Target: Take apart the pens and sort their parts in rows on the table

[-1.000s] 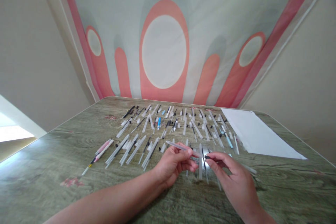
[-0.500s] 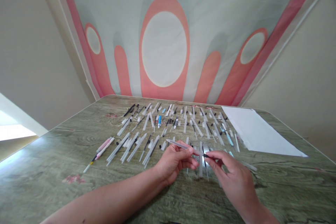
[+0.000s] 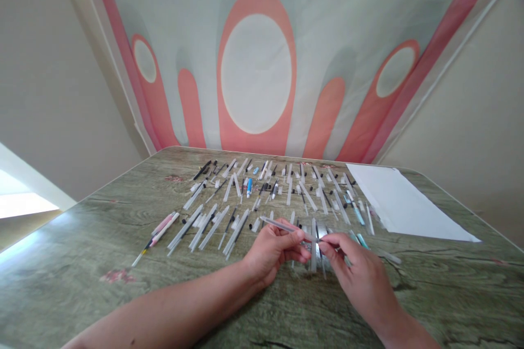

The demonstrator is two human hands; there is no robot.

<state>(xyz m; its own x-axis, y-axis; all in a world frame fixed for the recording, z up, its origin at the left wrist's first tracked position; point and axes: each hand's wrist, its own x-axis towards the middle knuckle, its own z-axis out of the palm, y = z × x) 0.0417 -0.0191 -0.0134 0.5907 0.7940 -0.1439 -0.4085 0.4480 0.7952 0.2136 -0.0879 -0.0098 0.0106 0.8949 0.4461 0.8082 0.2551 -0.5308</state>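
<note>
My left hand is closed around a translucent pen barrel, held slantwise above the table with its narrow end up to the left. At the barrel's right end, the thumb and forefinger of my right hand pinch a small black pen part, mostly covered by the fingertips. Beneath the hands lie more clear barrels and thin refills, partly hidden. Just left of my left hand, a clear barrel rests alongside a dark refill.
Rows of pen barrels, refills, caps and black plugs spread over the wood-patterned table. A blue pen piece lies among them. Pink pen parts are at the left, white paper sheets at the right. A patterned backdrop stands behind the far edge.
My right fingertips have closed further over the barrel's end, and less of the black part shows. My left hand keeps its hold on the barrel almost unmoved.
</note>
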